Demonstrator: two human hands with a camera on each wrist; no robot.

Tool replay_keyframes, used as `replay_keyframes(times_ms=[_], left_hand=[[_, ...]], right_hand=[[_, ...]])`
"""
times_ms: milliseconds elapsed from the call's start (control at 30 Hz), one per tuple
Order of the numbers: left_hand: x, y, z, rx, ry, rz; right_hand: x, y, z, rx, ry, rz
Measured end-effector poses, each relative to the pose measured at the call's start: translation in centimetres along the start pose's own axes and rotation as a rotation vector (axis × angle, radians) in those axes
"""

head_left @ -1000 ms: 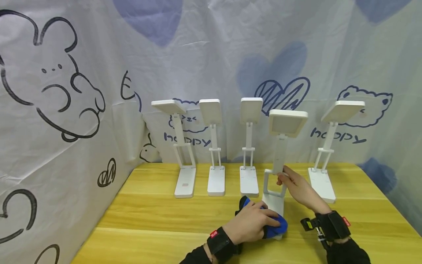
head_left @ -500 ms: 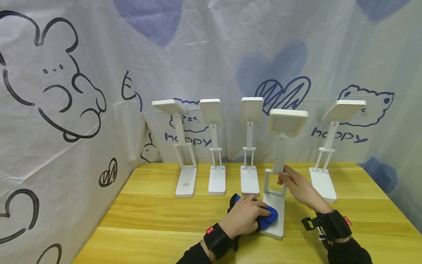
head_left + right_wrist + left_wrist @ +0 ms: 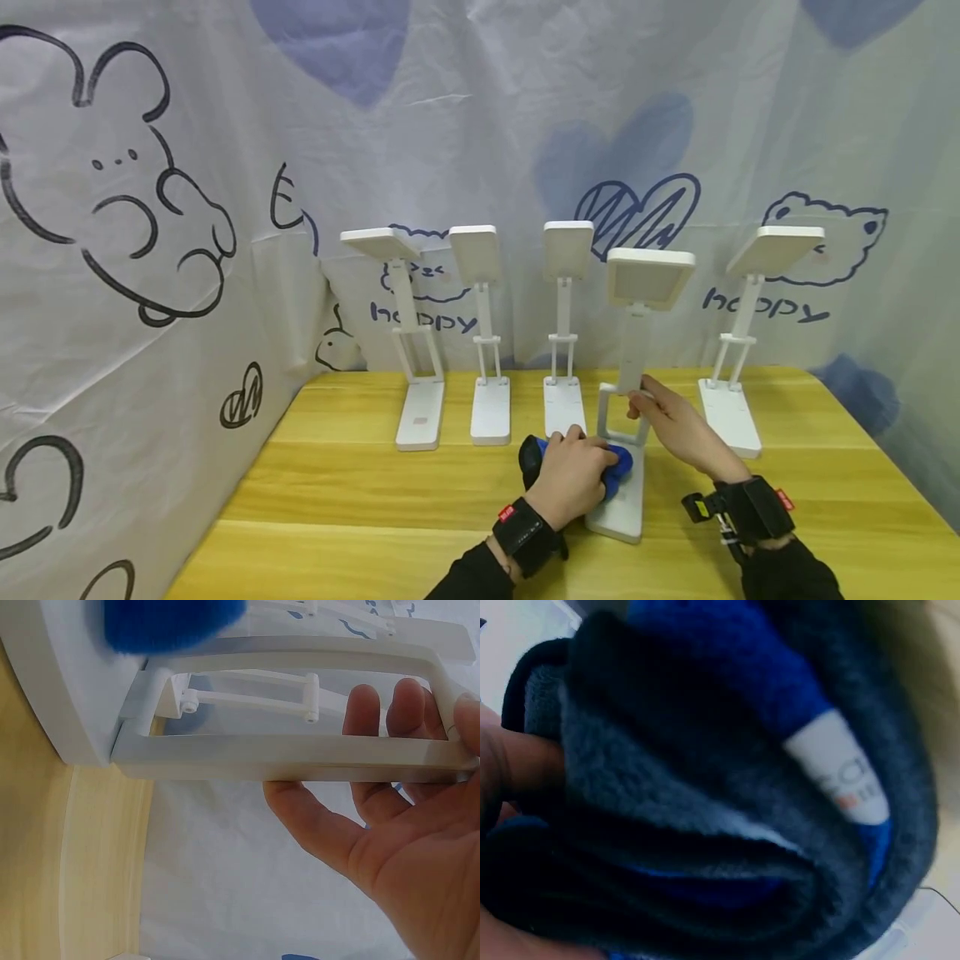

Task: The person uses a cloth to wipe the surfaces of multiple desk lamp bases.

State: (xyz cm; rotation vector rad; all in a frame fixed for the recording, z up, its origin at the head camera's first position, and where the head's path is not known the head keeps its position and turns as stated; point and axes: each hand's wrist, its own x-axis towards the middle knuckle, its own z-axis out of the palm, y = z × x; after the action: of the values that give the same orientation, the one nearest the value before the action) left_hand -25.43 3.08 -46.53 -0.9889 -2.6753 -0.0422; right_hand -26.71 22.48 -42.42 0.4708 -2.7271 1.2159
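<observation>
Left hand, grasping blue plush cloth, has shifted farther along the white rectangular lamp base, likely extending wiping; right hand grasps the lamp frame.

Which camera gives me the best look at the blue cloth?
The left wrist view: there the blue cloth with dark edging fills most of the picture, folds and white label included. The head view shows parts of it, the left hand covering the rest; the right wrist view, only a blue bit at the top.
</observation>
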Motion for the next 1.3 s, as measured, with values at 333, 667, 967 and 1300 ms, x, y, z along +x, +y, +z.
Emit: replay_keyframes(times_ms=[333,667,967,1300], left_hand=[[1.4,1.2,0.6,0.071,0.041,-0.016],[1.7,1.8,0.7,0.061,0.031,0.075],[0.5,1.4,0.2,0.009,-0.022,0.236],[-1.6,0.3,-1.0,-0.071,-0.104,0.343]], right_hand=[[0.0,0.1,0.1,0.006,0.008,-0.017],[-0.1,-0.1,0.1,0.017,-0.005,0.011],[-0.2,-0.1,-0.1,0.011,-0.003,-0.009],[-0.1,-0.2,-0.1,0.008,-0.012,0.004]])
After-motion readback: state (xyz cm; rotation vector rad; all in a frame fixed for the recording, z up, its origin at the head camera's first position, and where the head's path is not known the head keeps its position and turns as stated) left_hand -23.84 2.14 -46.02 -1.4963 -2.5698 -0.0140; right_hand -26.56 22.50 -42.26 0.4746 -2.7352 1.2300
